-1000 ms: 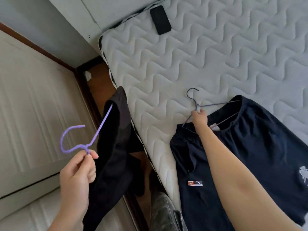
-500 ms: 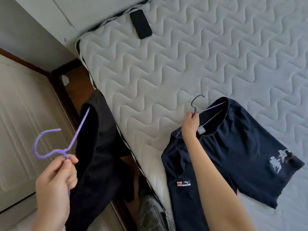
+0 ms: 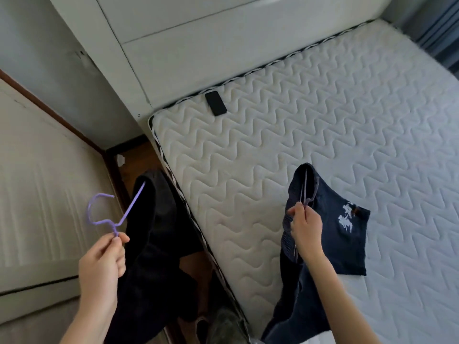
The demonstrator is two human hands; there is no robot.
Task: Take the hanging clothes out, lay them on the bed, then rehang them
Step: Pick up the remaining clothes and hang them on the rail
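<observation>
Left hand: Our left hand (image 3: 101, 264) pinched the neck of the purple hanger (image 3: 99, 219) just under its hook, thumb and fingers closed on it.
Black garment: The black garment (image 3: 154, 244) hung from that hanger over the floor beside the bed (image 3: 248, 150), off the mattress. We judged it soft, limp and light, so it was best carried by the hanger's neck, as we had it.
Phone: 1 dark phone (image 3: 215, 103) lay near the head of the mattress, well apart from both hands.
Right hand: Our right hand (image 3: 306, 232) was curled round the neck of the grey wire hanger (image 3: 305, 187), gripping it.
Navy shorts: The navy shorts (image 3: 347, 244) draped from that hanger, 1 leg lying on the mattress and the rest sagging over the bed's edge.
Handling: We judged the shorts thin and floppy, likely to slide off smooth wire if it tipped. We would hold the neck and keep the bar level.
Writing: A white print (image 3: 346, 217) marked the leg, with a small orange patch just beside it. Both were too blurred to read, and we made out no brand.
</observation>
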